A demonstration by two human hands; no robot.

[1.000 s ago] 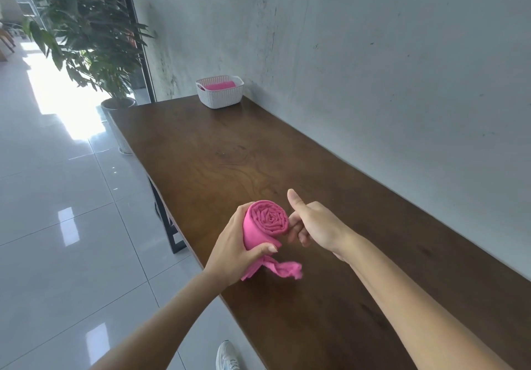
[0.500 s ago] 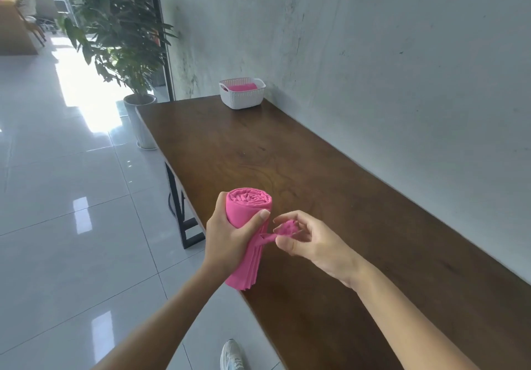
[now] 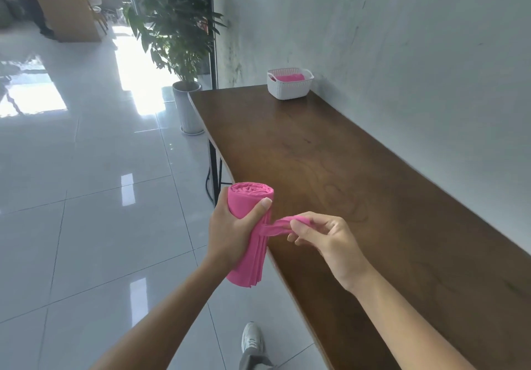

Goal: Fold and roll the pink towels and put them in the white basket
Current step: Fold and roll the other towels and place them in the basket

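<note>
A rolled pink towel (image 3: 249,206) stands nearly upright in the air just off the table's near left edge. My left hand (image 3: 230,233) grips the roll around its middle, thumb across the front. My right hand (image 3: 319,236) pinches the towel's loose corner, pulled out sideways from the roll. Far off, at the table's back corner by the wall, sits the white basket (image 3: 288,86) with another pink towel (image 3: 288,77) inside.
The long brown wooden table (image 3: 344,186) runs along a grey wall on the right. A potted plant (image 3: 184,53) stands on the glossy tiled floor beyond the table's far end. A cardboard box (image 3: 67,10) with pink cloth on top sits at the top left.
My left hand turned the roll from lying end-on to upright. My right hand went from a thumb against the roll's end to pinching and drawing out the loose corner. The view swung left.
</note>
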